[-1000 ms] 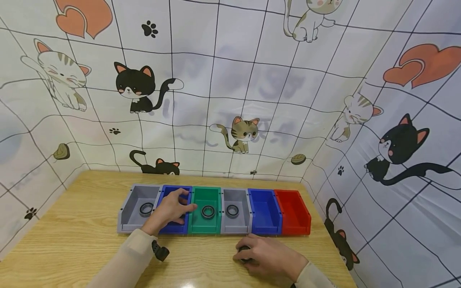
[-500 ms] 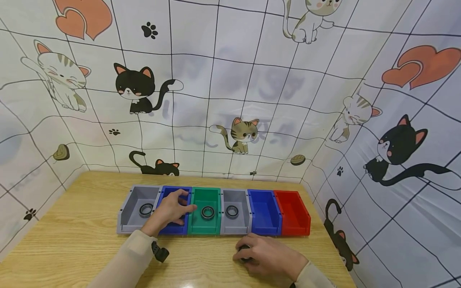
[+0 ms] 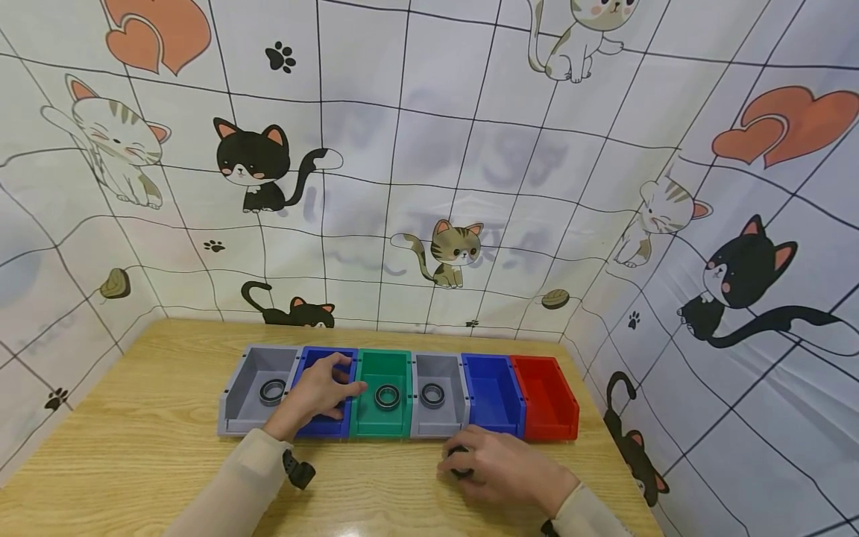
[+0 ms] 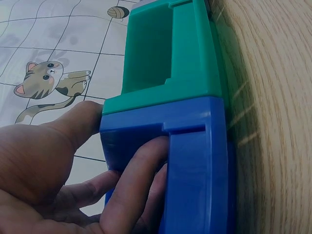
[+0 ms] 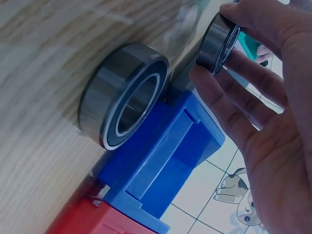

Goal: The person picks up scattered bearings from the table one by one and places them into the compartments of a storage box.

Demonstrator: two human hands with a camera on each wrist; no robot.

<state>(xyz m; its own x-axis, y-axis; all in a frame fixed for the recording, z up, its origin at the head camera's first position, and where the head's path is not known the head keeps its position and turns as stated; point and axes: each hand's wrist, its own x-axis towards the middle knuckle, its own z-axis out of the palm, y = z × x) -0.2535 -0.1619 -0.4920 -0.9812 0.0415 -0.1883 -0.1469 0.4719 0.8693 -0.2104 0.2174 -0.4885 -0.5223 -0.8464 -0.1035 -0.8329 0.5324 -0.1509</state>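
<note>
My right hand (image 3: 503, 466) pinches a metal ring bearing (image 5: 217, 44) between thumb and fingertips, just above the table in front of the bins. Another ring bearing (image 5: 100, 107) stands out in the right wrist view, lower and nearer the camera, by the tabletop; my hand hides it from the head view. My left hand (image 3: 315, 388) rests at the left blue bin (image 3: 329, 428), with fingers reaching inside and the thumb at the edge beside the green bin (image 4: 190, 48). No object shows between those fingers, though part of the bin's inside is hidden.
The bins form one row. Single bearings lie in the left grey bin (image 3: 235, 418), the green bin and the middle grey bin (image 3: 439, 426). A right blue bin (image 3: 496, 395) and a red bin (image 3: 546, 395) end the row. A cat-print cloth (image 3: 376, 149) surrounds the wooden table (image 3: 376, 485).
My right hand has shifted slightly forward and up toward the bins with the bearing in its fingers. The left hand keeps its place.
</note>
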